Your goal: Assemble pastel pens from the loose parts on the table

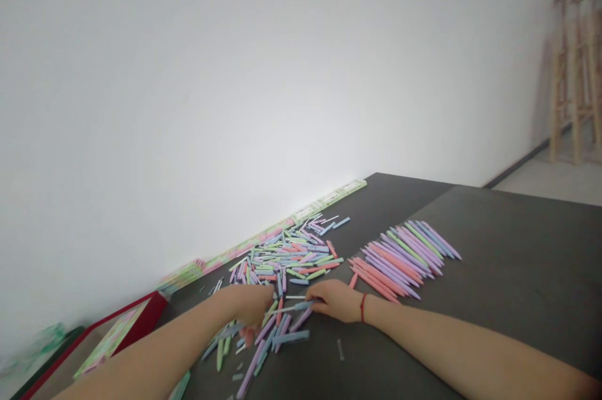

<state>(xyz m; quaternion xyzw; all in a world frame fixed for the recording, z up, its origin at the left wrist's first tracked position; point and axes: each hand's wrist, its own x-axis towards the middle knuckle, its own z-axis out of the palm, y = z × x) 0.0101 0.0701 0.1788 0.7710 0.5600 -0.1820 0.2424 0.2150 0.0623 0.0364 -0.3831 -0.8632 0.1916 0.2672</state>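
Note:
My right hand [337, 301], with a red string round its wrist, pinches a light blue pen barrel [303, 305]. A thin white pen refill [285, 310] runs from that barrel towards my left hand [256, 305]. The left fingers are curled and partly hidden; they seem to close on the refill's far end. Under and between the hands lie loose purple, blue and green pen parts [291, 336]. Just beyond them spreads a big jumbled heap of pastel pen parts [294, 256]. To the right of my right hand, whole-looking pens [399, 256] lie side by side in a slanting row.
The dark table [508, 262] meets a white wall. Along it runs a line of green and pink printed packets [282, 224]. A red-edged box [145, 325] with packets stands at lower left. A small clear piece [340, 350] lies near me. Wooden easels [576, 80] stand far right.

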